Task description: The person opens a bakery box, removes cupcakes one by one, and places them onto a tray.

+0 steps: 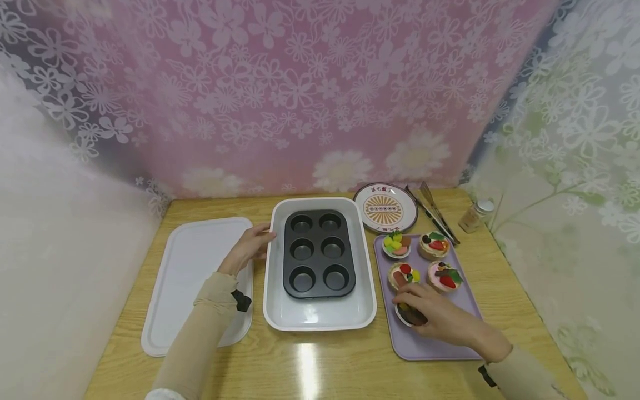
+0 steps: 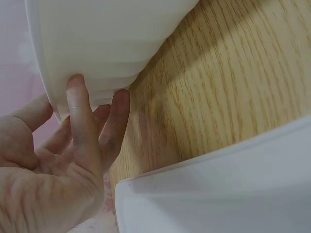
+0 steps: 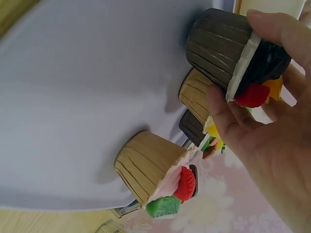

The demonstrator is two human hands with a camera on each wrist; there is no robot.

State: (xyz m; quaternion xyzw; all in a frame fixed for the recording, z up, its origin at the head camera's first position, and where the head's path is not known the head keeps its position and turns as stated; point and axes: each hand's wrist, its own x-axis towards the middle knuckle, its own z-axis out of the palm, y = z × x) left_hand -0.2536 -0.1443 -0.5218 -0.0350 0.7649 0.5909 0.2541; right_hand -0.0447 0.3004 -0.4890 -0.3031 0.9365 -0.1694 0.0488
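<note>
My right hand (image 1: 440, 314) pinches a cupcake (image 3: 218, 46) in a dark brown cup by its top edge, at the near left of the purple tray (image 1: 425, 350). Dark icing with red and yellow pieces shows on it in the right wrist view; from the head it is partly covered by the fingers. The left hand (image 1: 250, 247) holds the left rim of a deep white tray (image 1: 320, 322), with fingers (image 2: 80, 107) against the outer wall and one digit reaching past the rim. A black muffin pan (image 1: 318, 253), its cups empty, lies inside that tray.
Several other cupcakes (image 1: 444, 276) stand on the purple tray. Behind it lie a patterned plate (image 1: 385, 191), tongs (image 1: 435, 208) and a small jar (image 1: 477, 215). A flat white tray (image 1: 195, 278) lies at the left, partly under my left forearm.
</note>
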